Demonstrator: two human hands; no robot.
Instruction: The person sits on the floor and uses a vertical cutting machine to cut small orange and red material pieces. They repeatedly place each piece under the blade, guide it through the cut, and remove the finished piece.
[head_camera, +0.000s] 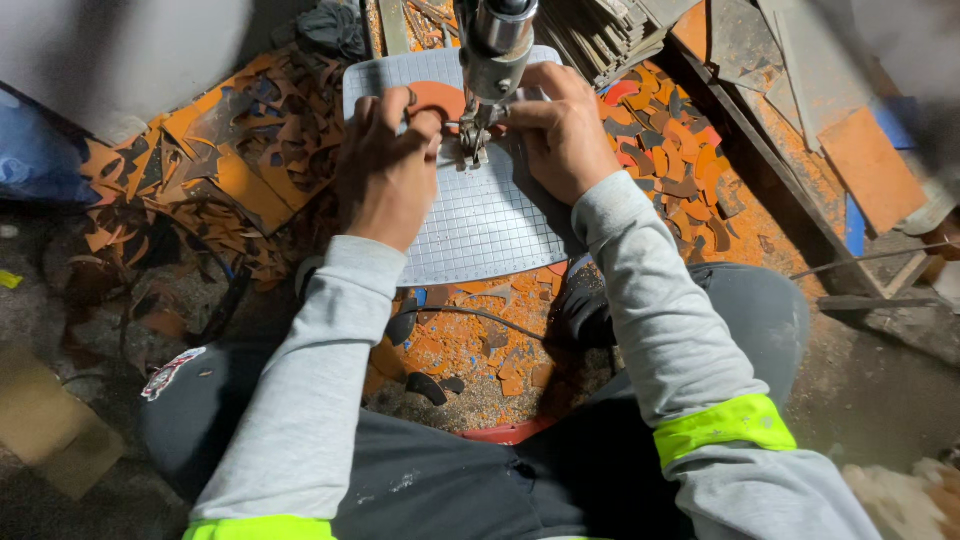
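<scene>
An orange curved piece, flat and arc-shaped, is seen lying on the gridded cutting plate, at its far end, just beside the foot of the vertical cutting machine. The piece's curve runs roughly left to right across the plate, with its right end reaching under the machine's metal foot. It is pinched by the left hand, whose fingers are clenched over its left part, thumb and forefinger pressed onto the top. The right hand is laid on the other side of the machine's foot, fingers curled and pressed down towards the piece; whether the piece itself is gripped there cannot be told, since the machine hides the fingertips. Both hands are about equally near the piece, one on each side of the foot, which stands between them.

Outward from the plate, heaps of orange and dark offcuts are spread on the floor to its left, and more scraps to its right. A stack of grey sheets is seen beyond the plate, to the right of the machine. Nearer than the plate, the person's knees and grey sleeves are seen.
</scene>
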